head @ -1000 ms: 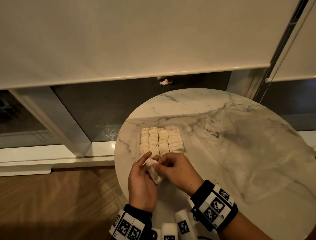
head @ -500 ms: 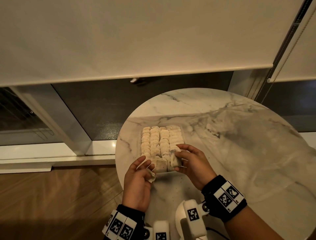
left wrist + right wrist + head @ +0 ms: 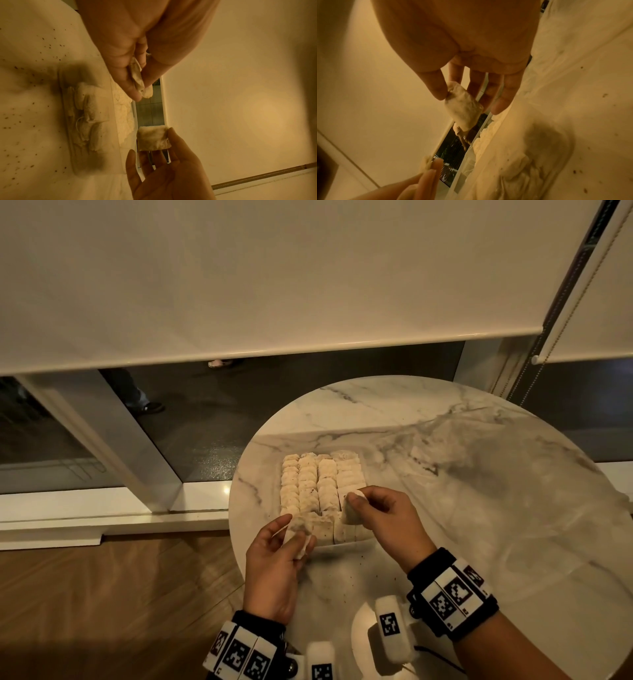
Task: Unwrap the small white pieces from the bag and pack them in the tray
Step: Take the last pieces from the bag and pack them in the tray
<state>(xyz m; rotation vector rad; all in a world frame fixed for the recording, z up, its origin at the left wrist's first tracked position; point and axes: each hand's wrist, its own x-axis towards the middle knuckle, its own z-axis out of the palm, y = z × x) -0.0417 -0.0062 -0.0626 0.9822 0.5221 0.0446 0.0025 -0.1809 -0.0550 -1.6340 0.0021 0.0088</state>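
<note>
A clear tray [image 3: 278,487] on the round marble table [image 3: 445,559] holds several rows of small white pieces [image 3: 308,484]. My right hand [image 3: 354,505] pinches one bare square white piece [image 3: 350,513] just above the tray's near right corner; the right wrist view shows this piece [image 3: 464,106] between thumb and fingers. My left hand [image 3: 299,534] hovers over the tray's near left corner and grips a crumpled white wrapper [image 3: 297,539], seen as a wrapper [image 3: 138,78] pinched by thumb and fingers in the left wrist view.
Wrinkled clear plastic [image 3: 513,491] covers the table's right half. Dark crumbs [image 3: 359,563] dot the marble near the tray. The table edge [image 3: 236,529] lies just left of my left hand, over wooden floor [image 3: 120,594]. A window with a roller blind [image 3: 239,285] stands behind.
My hands, together on one wrapped piece a second ago, have parted. The right hand carried the bare piece up over the tray; the left kept the wrapper.
</note>
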